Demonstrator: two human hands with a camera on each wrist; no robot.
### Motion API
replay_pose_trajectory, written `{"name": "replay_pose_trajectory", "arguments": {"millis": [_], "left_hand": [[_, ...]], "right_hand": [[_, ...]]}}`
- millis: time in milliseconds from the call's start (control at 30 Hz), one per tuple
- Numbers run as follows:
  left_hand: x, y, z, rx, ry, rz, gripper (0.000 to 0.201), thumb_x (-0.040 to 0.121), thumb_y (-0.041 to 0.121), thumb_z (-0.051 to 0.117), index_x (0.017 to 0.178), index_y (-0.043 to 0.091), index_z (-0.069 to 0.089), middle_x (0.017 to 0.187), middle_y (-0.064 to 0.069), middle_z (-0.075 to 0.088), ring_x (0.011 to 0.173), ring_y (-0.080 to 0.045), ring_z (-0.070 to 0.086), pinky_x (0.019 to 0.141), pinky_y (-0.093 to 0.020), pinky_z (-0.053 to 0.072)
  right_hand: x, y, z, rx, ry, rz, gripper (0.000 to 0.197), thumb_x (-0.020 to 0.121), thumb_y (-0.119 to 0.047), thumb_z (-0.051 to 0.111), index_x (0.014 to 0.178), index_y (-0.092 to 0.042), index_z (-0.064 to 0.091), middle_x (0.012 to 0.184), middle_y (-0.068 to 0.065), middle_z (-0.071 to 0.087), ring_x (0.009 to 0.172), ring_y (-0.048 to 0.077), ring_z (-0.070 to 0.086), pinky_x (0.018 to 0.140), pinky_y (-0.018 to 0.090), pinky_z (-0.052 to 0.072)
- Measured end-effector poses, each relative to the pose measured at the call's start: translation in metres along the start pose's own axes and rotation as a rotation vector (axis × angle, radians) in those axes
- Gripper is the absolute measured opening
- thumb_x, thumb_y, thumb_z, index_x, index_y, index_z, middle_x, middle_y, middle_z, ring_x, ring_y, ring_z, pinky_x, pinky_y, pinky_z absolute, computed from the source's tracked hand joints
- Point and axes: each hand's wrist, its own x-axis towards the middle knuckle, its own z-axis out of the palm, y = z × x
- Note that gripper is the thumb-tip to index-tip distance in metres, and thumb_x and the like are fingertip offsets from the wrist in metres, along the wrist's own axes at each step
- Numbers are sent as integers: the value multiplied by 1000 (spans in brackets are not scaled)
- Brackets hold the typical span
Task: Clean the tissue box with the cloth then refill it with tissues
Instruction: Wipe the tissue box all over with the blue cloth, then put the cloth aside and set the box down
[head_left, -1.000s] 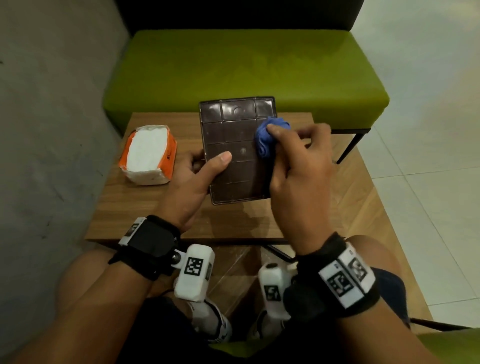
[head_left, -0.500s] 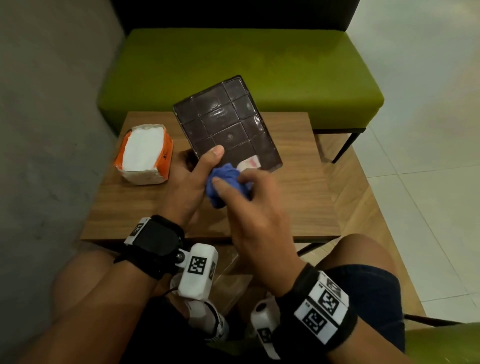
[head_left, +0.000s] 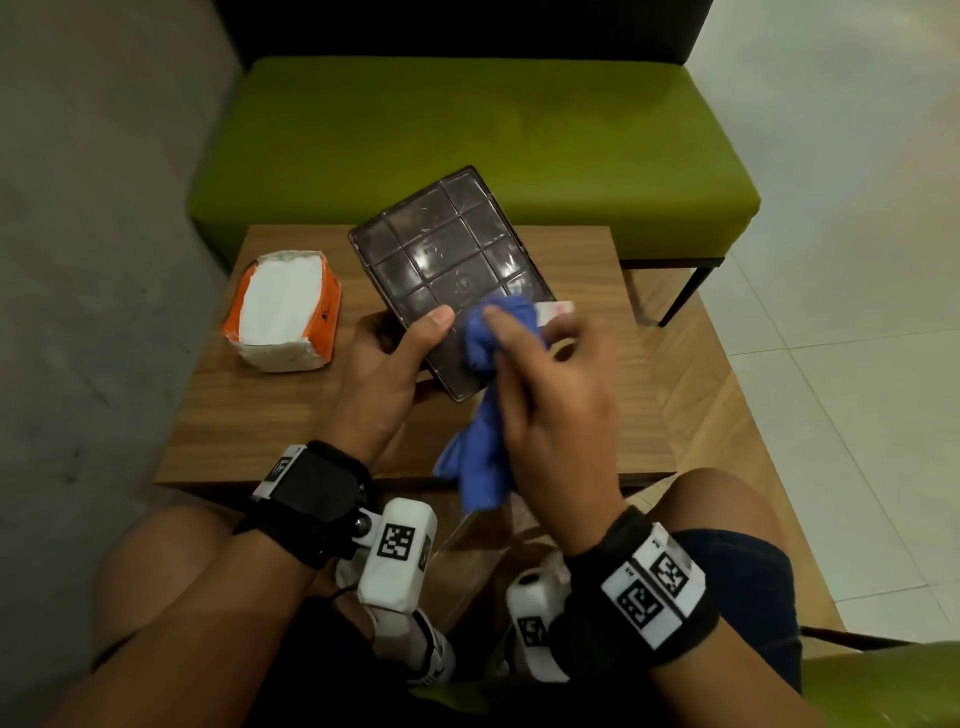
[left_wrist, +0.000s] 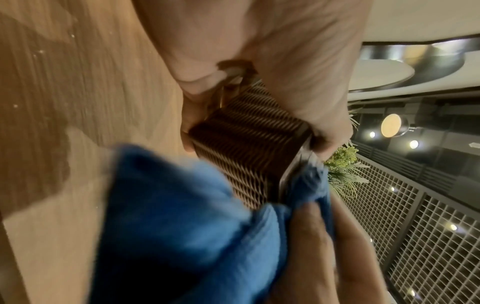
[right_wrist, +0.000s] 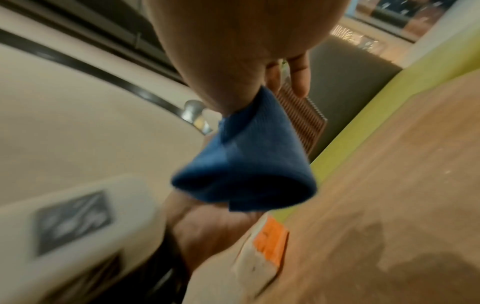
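At about nine o'clock on the small wooden table (head_left: 270, 415) sits an opened orange pack of white tissues (head_left: 283, 312), untouched, well apart from your hands

Your left hand (head_left: 387, 374) holds the dark brown tissue box (head_left: 447, 260) lifted off the table and tilted, its gridded flat face toward you. The thumb lies across that face near the lower left edge and the fingers curl round the ribbed side behind, as the left wrist view shows. The box's far end points to about eleven o'clock, over the table's far edge toward the green bench (head_left: 467, 145)

Your right hand (head_left: 556, 410) is closed round a bunched blue cloth (head_left: 483, 395), fingertips pressing it against the box's lower right corner, at about five o'clock on that face. A loose tail of cloth hangs below your palm. A small pale tag (head_left: 557, 309) shows just beyond the cloth; what it is cannot be told

To wipe well, I'd judge you should keep the left grip firm so the box does not twist, press the cloth flat, and work along the grooves between the squares, then the ribbed sides
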Motion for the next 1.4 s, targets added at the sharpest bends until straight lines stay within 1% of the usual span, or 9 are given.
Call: {"name": "replay_pose_trajectory", "arguments": {"millis": [133,333,467,733,833,1033,1233,1333,1400], "left_hand": [[-9,2,2,43,-32,-25,14,83,44,85,95,50,81,110,10,83,108,-15,79,88,-46,65],[-2,-10,-14,62,53,-155,81,75,59,91,140,21,60,125,-3,80,112,-24,79,101,-59,61],[1,-15,-26,78,128,-187,63,73,57,85,127,30,67,116,5,83,110,-19,79,105,-55,59],[21,-33,-44,62,236,-308,69,84,54,86,144,36,57,123,8,81,114,-17,77,103,-57,60],[28,-31,-48,90,216,-353,69,83,60,85,143,38,59,123,7,81,116,-20,77,98,-57,62],[37,-19,-56,202,102,-453,45,94,61,72,128,32,71,115,1,84,115,-23,77,100,-51,61],[51,1,-67,288,-34,-638,53,93,59,73,131,22,72,120,-8,82,117,-28,76,108,-48,58],[61,19,-67,309,-93,-725,44,96,47,74,126,15,73,102,-7,85,83,-19,82,70,-30,66],[69,26,-66,331,-103,-740,43,96,41,76,127,11,74,104,-9,84,81,-20,82,68,-29,67]], "right_hand": [[12,4,-1,158,139,237,42,109,-22,55,150,-26,58,119,9,45,97,-4,44,85,1,37],[11,29,-8,244,-98,353,45,112,-38,48,156,-32,49,129,-12,60,111,-7,54,93,3,37],[27,49,-18,296,-252,434,41,112,-37,47,149,-24,60,144,-12,63,119,-16,52,95,-2,34],[102,111,11,490,-378,758,41,113,-16,40,151,-11,52,140,-1,54,131,14,48,120,37,38],[111,148,30,379,-398,829,41,108,-2,42,148,-2,53,142,16,59,125,26,55,108,36,44],[108,201,43,-127,-447,719,47,101,-19,63,146,-12,54,144,28,56,126,43,59,99,41,48],[120,181,34,-610,-497,479,46,98,-28,64,136,-5,51,136,32,49,122,49,53,100,52,47],[130,149,37,-355,-402,334,47,100,-28,64,143,-10,55,137,24,49,124,44,53,104,50,45],[129,122,48,-12,-513,301,46,103,-33,65,145,-16,57,130,15,61,113,30,64,97,40,51]]}}
